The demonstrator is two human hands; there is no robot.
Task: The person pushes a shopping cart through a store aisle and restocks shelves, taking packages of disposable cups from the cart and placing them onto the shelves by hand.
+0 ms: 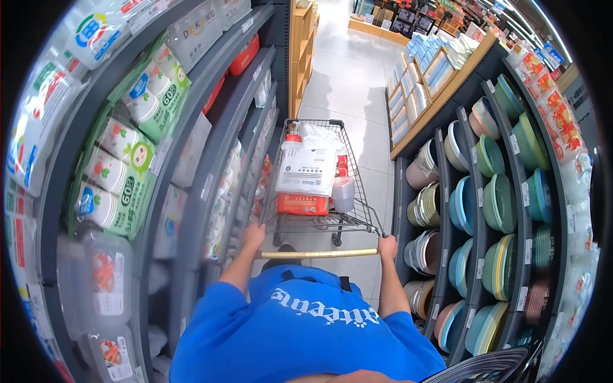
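Reference landmark: cart [322, 210], standing in the aisle ahead of the person in the blue shirt [300, 332]

Far left of the cart: shelves [191, 127] stocked with packs of paper cups [121, 185] in green wrap, white packets above them and clear plastic tubs [102, 281] below

Left hand [254, 237]: at the left end of the cart's handle [319, 254], fingers curled over the bar, closed around it

Handle: a pale bar running level across the near end of the cart, between the two hands

Inside the cart: a large white pack [308, 167] stands in the middle of the basket; an orange box [302, 204] lies against its near lower edge; a clear tub [343, 193] sits just right of the box; a white bag [321, 134] lies beyond the pack, at the far end

Right hand [387, 246]: at the right end of the handle, fingers wrapped around the bar, closed on it

Right of the cart: dark racks [479, 210] holding basins [498, 204] on edge, green, blue and pink, with metal bowls [424, 204] in the nearest column

Beyond the racks, further down the aisle from the cart: a wooden display [434, 83] of pale blue packs
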